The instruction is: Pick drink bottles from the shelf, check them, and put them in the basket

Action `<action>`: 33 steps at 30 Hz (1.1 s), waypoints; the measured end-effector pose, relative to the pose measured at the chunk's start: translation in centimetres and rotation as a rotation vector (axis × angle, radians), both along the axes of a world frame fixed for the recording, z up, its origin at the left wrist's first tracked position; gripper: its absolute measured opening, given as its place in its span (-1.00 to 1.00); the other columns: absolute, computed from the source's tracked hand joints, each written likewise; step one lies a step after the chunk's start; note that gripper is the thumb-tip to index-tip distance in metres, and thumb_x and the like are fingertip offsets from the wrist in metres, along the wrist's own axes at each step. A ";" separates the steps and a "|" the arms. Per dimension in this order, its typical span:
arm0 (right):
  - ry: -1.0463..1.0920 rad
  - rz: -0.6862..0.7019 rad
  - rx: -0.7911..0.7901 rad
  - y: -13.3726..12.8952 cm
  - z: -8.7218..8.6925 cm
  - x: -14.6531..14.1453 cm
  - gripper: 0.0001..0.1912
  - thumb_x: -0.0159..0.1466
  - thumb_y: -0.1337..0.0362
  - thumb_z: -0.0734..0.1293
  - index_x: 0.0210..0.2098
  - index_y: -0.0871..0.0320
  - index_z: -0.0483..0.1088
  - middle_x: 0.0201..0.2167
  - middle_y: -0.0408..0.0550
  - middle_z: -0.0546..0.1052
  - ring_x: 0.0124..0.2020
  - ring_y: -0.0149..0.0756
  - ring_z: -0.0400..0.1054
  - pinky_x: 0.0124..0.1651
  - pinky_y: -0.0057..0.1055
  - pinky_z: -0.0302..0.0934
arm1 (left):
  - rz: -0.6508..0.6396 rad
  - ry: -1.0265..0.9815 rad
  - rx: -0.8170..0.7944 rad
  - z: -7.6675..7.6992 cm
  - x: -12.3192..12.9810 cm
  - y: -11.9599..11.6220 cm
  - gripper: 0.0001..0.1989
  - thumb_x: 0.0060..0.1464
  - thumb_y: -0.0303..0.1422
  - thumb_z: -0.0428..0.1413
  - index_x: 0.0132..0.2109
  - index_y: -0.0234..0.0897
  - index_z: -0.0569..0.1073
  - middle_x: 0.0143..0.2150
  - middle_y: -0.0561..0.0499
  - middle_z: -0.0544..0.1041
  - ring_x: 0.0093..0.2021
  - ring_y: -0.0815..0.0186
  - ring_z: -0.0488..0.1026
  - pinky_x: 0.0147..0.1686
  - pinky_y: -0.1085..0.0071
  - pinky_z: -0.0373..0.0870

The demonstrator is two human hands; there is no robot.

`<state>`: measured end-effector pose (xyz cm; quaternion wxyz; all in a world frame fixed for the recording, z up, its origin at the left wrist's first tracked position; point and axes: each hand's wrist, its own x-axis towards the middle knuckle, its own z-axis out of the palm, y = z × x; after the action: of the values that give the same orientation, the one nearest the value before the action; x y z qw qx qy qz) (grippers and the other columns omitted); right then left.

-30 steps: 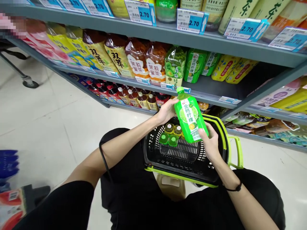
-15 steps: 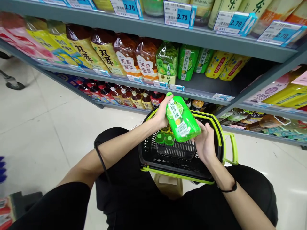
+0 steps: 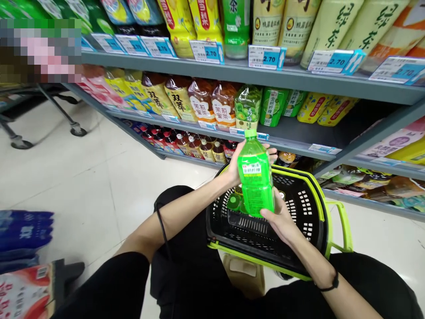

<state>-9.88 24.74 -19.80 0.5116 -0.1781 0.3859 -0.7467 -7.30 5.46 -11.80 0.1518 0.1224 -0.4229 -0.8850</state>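
I hold a bright green drink bottle [image 3: 255, 179] upright above a black shopping basket [image 3: 300, 208] with lime-green rim and handles. My left hand [image 3: 236, 166] grips the bottle's upper part from the left side. My right hand [image 3: 282, 217] supports its base from below. Inside the basket, under the bottle, stand several small bottles with green caps [image 3: 233, 202]. The basket rests in front of my knees, close to the shelf.
Grey store shelves [image 3: 299, 79] hold rows of tea and juice bottles with 2.70 price tags [image 3: 265, 57]. A trolley's wheels [image 3: 78, 130] stand on the white tiled floor at the left. Packaged goods [image 3: 23, 235] lie at the lower left.
The bottle has turned from tilted left to upright, its label now showing its back. My view has risen, showing more of the top shelf.
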 end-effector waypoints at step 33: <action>-0.496 0.381 -0.163 0.7 0.5 -1.2 -0.02 0.17 -0.53 0.20 0.02 0.26 0.55 -0.32 0.20 0.60 -0.61 -0.38 0.26 -0.72 -0.60 -0.03 | -0.122 0.012 -0.088 0.7 1.3 1.4 -0.39 0.26 0.09 0.11 0.18 -0.33 0.49 0.07 -0.20 0.64 0.22 -0.04 0.49 0.30 -0.01 0.29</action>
<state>-11.11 25.46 -19.31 0.7046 -0.1001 0.1481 -0.6867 -6.01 6.91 -11.13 0.1055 0.0844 -0.4672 -0.8738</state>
